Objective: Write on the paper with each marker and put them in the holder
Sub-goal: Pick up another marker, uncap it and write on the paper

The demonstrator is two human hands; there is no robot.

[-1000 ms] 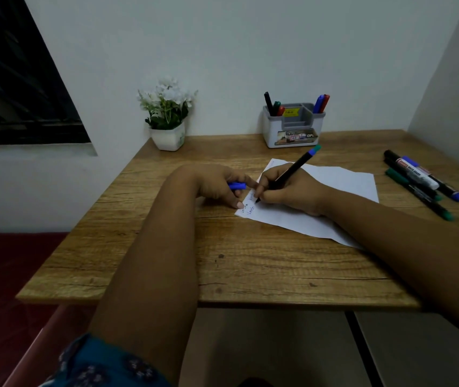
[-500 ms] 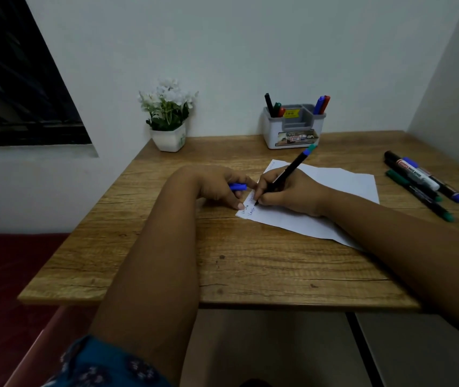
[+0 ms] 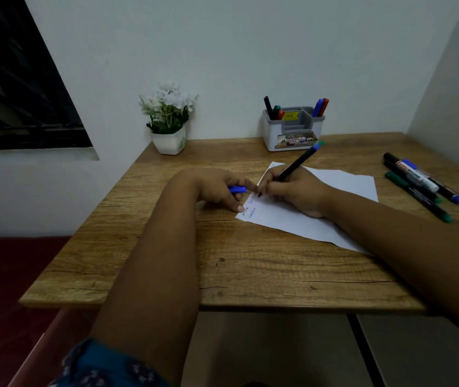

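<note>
A white paper (image 3: 292, 219) lies on the wooden table (image 3: 250, 263), with handwritten words along its left end. My right hand (image 3: 292, 188) grips a black marker (image 3: 295, 166) with a blue-green end, its tip touching the paper. My left hand (image 3: 222, 188) holds a blue cap (image 3: 236, 189), with one fingertip pressing on the paper's left corner. A white and grey holder (image 3: 292, 129) stands at the back by the wall with several markers in it.
Several loose markers (image 3: 421, 182) lie in a row at the table's right side. A white pot of flowers (image 3: 168, 121) stands at the back left. Walls close the back and the right. A dark window is at the left.
My right hand has shifted slightly with the marker as its tip moves along the paper. My left hand stays in place with the cap.
</note>
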